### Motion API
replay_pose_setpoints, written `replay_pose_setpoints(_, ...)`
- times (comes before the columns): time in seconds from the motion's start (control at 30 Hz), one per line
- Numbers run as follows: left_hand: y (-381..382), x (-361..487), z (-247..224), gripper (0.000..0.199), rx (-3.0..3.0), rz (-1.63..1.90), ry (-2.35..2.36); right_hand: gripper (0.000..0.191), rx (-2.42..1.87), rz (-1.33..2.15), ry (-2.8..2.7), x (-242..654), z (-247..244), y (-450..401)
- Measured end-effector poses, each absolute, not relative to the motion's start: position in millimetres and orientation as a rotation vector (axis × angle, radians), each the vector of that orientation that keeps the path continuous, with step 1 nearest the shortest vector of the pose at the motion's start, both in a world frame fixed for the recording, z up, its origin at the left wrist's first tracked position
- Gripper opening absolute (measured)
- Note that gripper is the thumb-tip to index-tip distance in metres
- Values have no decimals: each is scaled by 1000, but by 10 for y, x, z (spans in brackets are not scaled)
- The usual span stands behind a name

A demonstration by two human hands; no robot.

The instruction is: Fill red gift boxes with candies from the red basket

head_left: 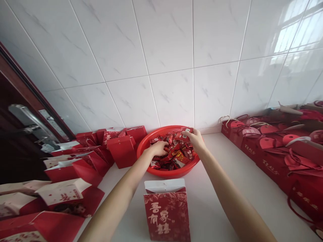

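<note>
A round red plastic basket stands against the tiled wall, filled with small wrapped candies in mostly red wrappers. Inside its left part, my left hand is down among the candies with bent fingers; whatever they grip is hidden. At the far right rim, my right hand pinches a red candy packet with a pale label between thumb and fingers. In front of the basket a red gift box with pale Chinese characters stands upright, its white-lined top flap raised.
Several red gift boxes crowd the left side, many with raised flaps. Along the right stands a row of red boxes with cord handles. A door with a metal handle is at far left. White tiles rise behind the white tabletop.
</note>
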State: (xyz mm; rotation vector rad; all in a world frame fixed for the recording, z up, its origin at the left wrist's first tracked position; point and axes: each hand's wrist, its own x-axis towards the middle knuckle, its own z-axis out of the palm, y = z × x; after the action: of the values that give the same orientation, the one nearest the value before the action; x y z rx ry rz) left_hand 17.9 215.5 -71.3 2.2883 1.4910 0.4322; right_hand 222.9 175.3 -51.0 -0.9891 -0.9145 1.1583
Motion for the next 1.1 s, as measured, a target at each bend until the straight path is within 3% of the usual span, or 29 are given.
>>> replay_pose_setpoints(0.13,2169,167,-682,28,2320,357,1534,16,-963,1210,-848,2233,-497,1734)
replay_pose_setpoints(0.33,2132,254,-648,7,2368,210,1516,16,-933,1272,-823,2273,-536,1752)
replay_pose_setpoints(1.1,2153,419,-688,38,2320,328,1473,7,-825,1392,-692,2302,-500,1758)
